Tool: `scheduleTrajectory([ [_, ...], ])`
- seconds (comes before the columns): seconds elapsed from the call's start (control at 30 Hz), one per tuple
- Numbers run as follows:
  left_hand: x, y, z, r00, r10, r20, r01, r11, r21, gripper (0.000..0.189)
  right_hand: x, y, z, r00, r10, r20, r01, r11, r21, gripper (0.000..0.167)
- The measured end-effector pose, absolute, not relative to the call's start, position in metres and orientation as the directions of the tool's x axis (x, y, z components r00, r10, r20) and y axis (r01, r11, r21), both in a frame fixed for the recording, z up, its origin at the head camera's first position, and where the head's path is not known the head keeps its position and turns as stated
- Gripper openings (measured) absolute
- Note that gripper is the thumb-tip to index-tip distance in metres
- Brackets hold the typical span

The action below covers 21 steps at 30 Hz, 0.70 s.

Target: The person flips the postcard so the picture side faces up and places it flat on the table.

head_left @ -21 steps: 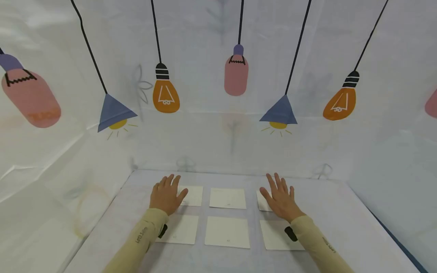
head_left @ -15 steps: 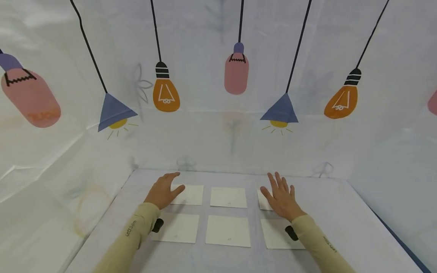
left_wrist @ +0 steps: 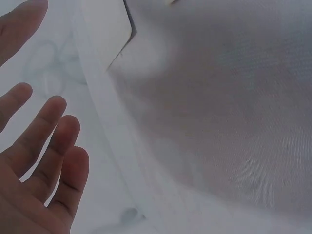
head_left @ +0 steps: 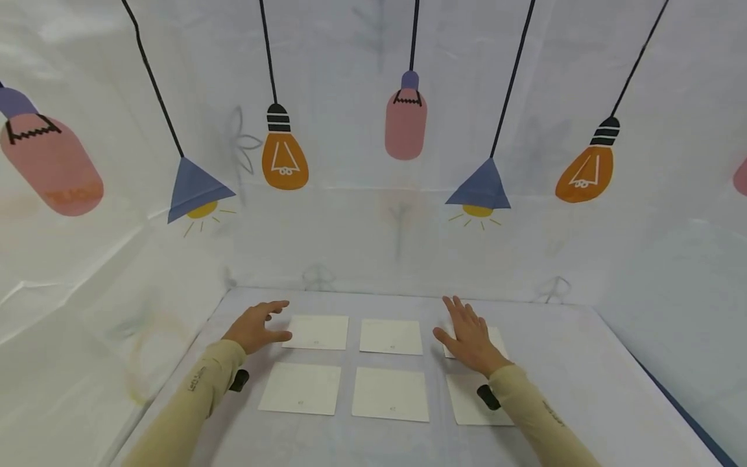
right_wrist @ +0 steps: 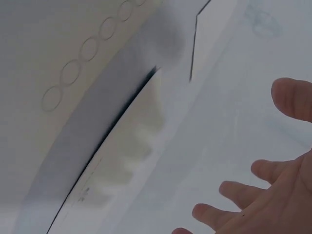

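Cream-coloured cards lie flat in two rows of three. My left hand (head_left: 257, 326) hovers left of the back left card (head_left: 318, 332), thumb apart from loosely bent fingers, holding nothing. In the left wrist view its fingers (left_wrist: 51, 126) are spread above the surface. My right hand (head_left: 471, 338) is held over the back right card (head_left: 497, 340) and hides part of it, its fingers spread and nothing in them. The front right card (head_left: 467, 402) is partly covered by my right wrist. In the right wrist view, a card (right_wrist: 53, 63) bears a row of linked ovals.
The back middle card (head_left: 390, 337), front middle card (head_left: 390, 394) and front left card (head_left: 300, 388) lie between my arms on the white tabletop (head_left: 560, 363). White sheeting (head_left: 350, 246) printed with hanging lamps encloses the back and sides.
My left hand has moved left, off the left-hand cards, and turned so its thumb and fingers point right. The right hand has shifted slightly left.
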State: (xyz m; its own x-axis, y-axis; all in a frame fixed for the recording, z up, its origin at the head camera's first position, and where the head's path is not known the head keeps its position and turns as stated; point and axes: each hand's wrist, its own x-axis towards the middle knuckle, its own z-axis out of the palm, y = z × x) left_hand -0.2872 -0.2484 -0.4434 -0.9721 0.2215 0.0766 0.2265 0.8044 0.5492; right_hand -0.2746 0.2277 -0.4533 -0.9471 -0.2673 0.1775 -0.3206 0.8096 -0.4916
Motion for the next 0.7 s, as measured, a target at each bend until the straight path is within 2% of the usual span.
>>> scheduleTrajectory([
  [0.17, -0.288, -0.251, -0.443, -0.973, 0.228, 0.020, 0.203, 0.816, 0.541, 0.075, -0.280, 0.209, -0.454, -0.932, -0.308, 0.190, -0.361, 0.795, -0.487, 0.082],
  [0.37, -0.297, -0.259, -0.447, -0.966, 0.250, -0.068, 0.176, 0.825, 0.536, 0.076, -0.288, 0.188, -0.457, -0.915, -0.370, 0.160, -0.395, 0.741, -0.543, 0.083],
  [0.7, -0.313, -0.265, -0.452, -0.961, 0.256, -0.101, 0.177, 0.857, 0.484, 0.083, -0.301, 0.150, -0.460, -0.903, -0.407, 0.135, -0.408, 0.718, -0.563, 0.087],
])
